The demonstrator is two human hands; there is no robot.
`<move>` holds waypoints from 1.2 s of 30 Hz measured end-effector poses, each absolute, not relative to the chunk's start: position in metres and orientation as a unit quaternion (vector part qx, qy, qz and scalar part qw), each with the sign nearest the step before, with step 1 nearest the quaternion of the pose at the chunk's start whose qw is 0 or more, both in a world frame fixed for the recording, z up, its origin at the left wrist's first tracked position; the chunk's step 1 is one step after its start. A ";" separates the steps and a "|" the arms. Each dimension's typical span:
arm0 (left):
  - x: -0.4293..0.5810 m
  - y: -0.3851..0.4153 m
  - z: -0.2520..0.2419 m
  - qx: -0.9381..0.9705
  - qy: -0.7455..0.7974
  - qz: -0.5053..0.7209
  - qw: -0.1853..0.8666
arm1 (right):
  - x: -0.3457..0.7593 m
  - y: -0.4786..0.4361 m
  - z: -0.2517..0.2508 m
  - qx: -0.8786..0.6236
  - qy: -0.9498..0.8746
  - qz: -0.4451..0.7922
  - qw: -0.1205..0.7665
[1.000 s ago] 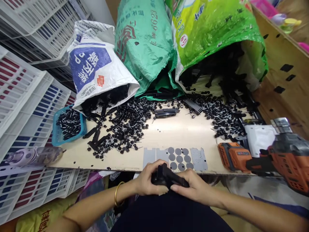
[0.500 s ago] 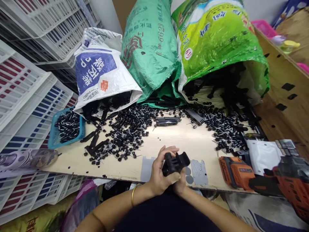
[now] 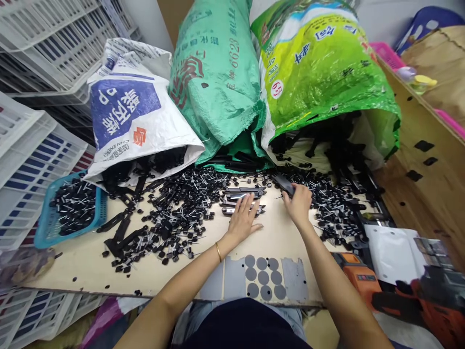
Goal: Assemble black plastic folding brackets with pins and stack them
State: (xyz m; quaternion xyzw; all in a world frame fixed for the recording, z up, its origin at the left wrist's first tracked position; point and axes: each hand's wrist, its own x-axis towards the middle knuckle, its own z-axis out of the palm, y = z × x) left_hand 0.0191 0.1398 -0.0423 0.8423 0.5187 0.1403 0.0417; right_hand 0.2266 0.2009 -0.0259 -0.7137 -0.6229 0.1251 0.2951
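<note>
My left hand (image 3: pixel 244 217) lies flat with fingers spread on the wooden tabletop (image 3: pixel 203 261), its fingertips on long black plastic bars (image 3: pixel 242 194) stacked in the middle. My right hand (image 3: pixel 299 204) reaches further right, fingers curled on a flat black plastic piece (image 3: pixel 282 182) at the edge of a heap of small black pinned parts (image 3: pixel 337 203). A gold bangle (image 3: pixel 218 252) sits on my left wrist. A second heap of the same small parts (image 3: pixel 181 208) spreads left of my left hand.
Three woven sacks stand behind: white and blue (image 3: pixel 134 121), green (image 3: pixel 218 77), yellow-green (image 3: pixel 323 72), each spilling black parts. A blue basket (image 3: pixel 72 213) of parts sits left, white crates (image 3: pixel 36 97) beyond it. An orange battery (image 3: pixel 363 281) and power tool (image 3: pixel 428 305) lie right. Grey sticker sheets (image 3: pixel 261 278) lie near.
Both hands left the table's near edge and reached forward. The black clip-like part they held together is no longer in them; the left is now flat, the right on a black piece.
</note>
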 end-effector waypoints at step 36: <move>-0.185 0.183 0.002 0.609 0.786 0.062 0.079 | 0.143 0.076 0.007 -0.541 -0.639 0.349 0.421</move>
